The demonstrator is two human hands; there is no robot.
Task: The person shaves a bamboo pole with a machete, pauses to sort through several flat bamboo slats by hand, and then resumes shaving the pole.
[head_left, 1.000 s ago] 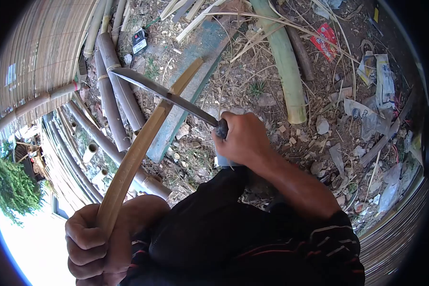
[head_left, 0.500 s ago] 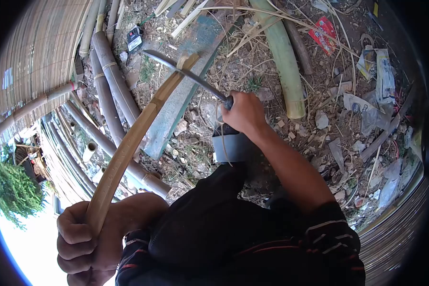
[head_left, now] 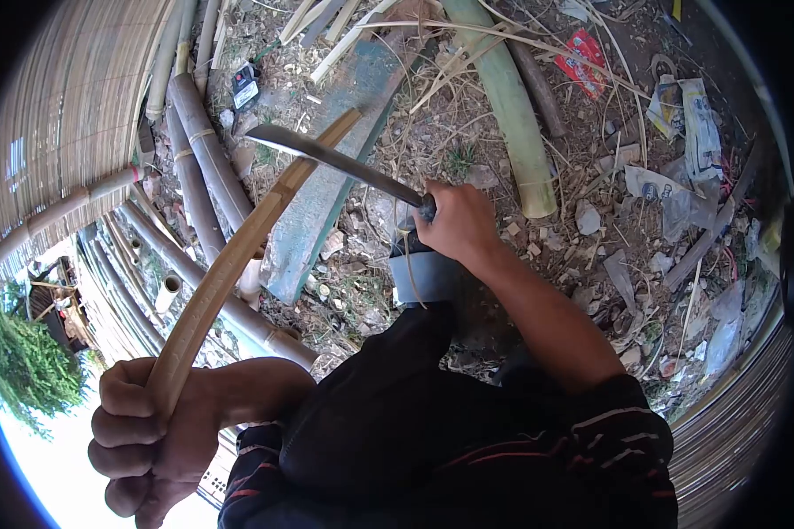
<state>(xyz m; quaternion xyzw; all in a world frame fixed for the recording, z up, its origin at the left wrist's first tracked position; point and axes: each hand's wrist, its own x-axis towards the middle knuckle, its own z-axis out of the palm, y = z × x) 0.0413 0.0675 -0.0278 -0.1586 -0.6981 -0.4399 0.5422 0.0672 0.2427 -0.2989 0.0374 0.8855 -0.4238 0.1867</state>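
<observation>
My left hand, at the lower left, is closed around the near end of a long split bamboo strip. The strip slants up and away, its far end over a worn bluish-green board on the ground. My right hand grips the dark handle of a machete. The blade points left and lies across the strip a little short of its far tip, overlapping it in this view.
A thick green bamboo pole lies beyond my right hand. Brown bamboo poles lie on the left, near a slatted bamboo screen. Wood chips, a red wrapper and plastic bags litter the ground.
The machete blade has moved back along the strip, from near its far tip toward me. A pale curl at the tip no longer shows. My left hand has shifted slightly left.
</observation>
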